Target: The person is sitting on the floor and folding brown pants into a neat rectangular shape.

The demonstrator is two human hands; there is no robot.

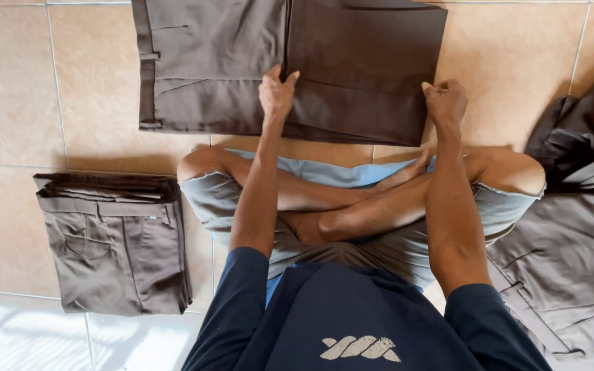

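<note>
On the tiled floor [8,82], person seated cross-legged, dark blue top, grey shorts, bare shins crossed.

Nearest, at the person's left: folded stack [115,240] of brown trousers, squared, pocket side up, well apart from both hands. At the right: loose heap [572,206] of the same dark cloth, unfolded, rumpled, one piece touching the right knee.

Further out, just beyond the knees: trousers [242,65] flat on the tiles, waistband toward the person's left, folded end toward the right. Both arms reach out to them.

Left hand [276,93]: fingers together, pinching the edge of the upper layer near the middle, at the long fold line.
Right hand [446,102]: curled to a fist, gripping the near corner of the folded end.

Handling, as judged: woven cloth, light, soft but with some body; it holds a crease and lies flat. Not slippery, not fragile. Layers may slide over one another if lifted from one point only. Best hold looks to be edges and corners, two hands apart, as now; the waistband is the thickest, stiffest part and should make a firm hold.
</note>
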